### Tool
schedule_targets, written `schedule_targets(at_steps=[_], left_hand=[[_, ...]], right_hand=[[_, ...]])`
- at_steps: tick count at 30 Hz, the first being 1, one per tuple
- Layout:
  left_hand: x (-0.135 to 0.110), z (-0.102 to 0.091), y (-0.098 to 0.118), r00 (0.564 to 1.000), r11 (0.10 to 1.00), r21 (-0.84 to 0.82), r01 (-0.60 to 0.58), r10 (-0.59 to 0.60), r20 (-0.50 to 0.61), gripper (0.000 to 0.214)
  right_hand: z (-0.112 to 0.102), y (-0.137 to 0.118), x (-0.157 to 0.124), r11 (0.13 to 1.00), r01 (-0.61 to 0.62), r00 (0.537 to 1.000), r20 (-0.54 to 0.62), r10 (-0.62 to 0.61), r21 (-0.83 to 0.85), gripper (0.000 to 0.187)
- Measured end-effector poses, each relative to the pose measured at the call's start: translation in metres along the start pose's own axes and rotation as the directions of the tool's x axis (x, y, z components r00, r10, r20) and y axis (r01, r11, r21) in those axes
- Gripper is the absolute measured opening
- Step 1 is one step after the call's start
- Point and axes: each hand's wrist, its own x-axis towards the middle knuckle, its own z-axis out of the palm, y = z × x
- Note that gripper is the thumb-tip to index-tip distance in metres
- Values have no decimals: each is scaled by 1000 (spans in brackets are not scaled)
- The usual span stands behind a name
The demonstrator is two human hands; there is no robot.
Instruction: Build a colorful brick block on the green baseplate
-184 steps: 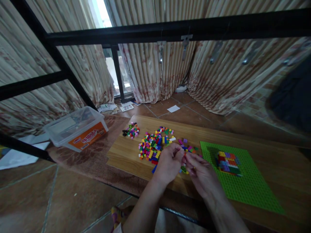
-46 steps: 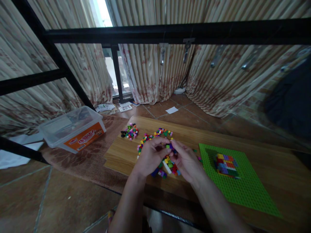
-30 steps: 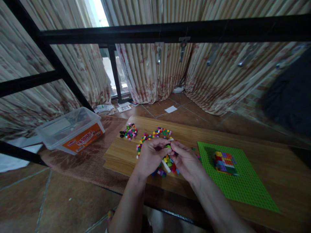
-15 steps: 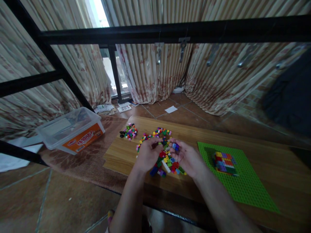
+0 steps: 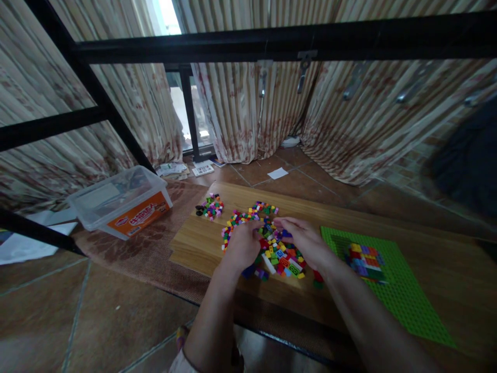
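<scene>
A tiled room with striped, floral curtains (image 5: 236, 114) surrounds a low wooden table (image 5: 196, 241), where a loose pile of small multicoloured bricks (image 5: 280, 254) lies spread; take that pile as the centre of a clock. A smaller heap of bricks (image 5: 213, 208) sits at ten o'clock, and a green baseplate (image 5: 411, 305) at between three and four, carrying a block of joined bricks (image 5: 365, 262) towards the plate's own ten o'clock. Beyond the table, between nine and ten, stands a clear plastic tub (image 5: 119, 204). The likeliest mishap is scattering: fingers working in such a crowded pile could nudge pieces loose, and the right forearm (image 5: 357, 305), passing close by a few red and green bricks (image 5: 318, 280) at four o'clock, could sweep them off the near edge. Both hands are at the pile. The left hand (image 5: 245, 241), at nine o'clock, is half curled, its fingertips among the bricks; whether it grips one cannot be told. The right hand (image 5: 300, 234), at three, is loosely open, fingers reaching inward, a dark blue brick (image 5: 286, 233) just beneath them, possibly touched; a hold is unclear.
</scene>
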Motion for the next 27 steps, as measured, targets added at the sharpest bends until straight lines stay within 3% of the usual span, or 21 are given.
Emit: schedule_targets(at_steps=[4,9,12,14,16,19,21,24,27], left_hand=[[4,-12,-12,987,986,-158,51,-74,-143,31],[8,-33,-19,903,917,-392,66,-223,-368,20],[7,-40,-17,865,861,-505,58,-296,-406,22],[6,-42,-14,859,833,-551,52,-319,-401,23],[6,-42,-13,862,823,-566,45,-318,-395,22],[5,-42,-11,862,817,-575,45,-322,-390,20],[5,-42,-11,862,811,-583,51,-331,-385,19],[5,-43,-10,863,808,-586,62,-338,-376,16],[5,-43,-11,864,802,-595,59,-339,-372,14]], right_hand=[[-3,-1,-3,1000,2,1000,-6,-2,20,24],[-2,-1,1,998,35,999,-41,-33,49,19],[5,2,7,970,189,981,-21,-194,-154,17],[13,4,11,867,330,941,59,-333,-374,17],[22,5,14,704,450,886,177,-428,-549,22],[33,6,21,459,551,817,338,-467,-697,28],[38,8,27,343,578,793,409,-451,-741,28],[38,11,34,256,597,777,469,-421,-760,26],[30,12,34,250,601,772,471,-427,-759,27]])
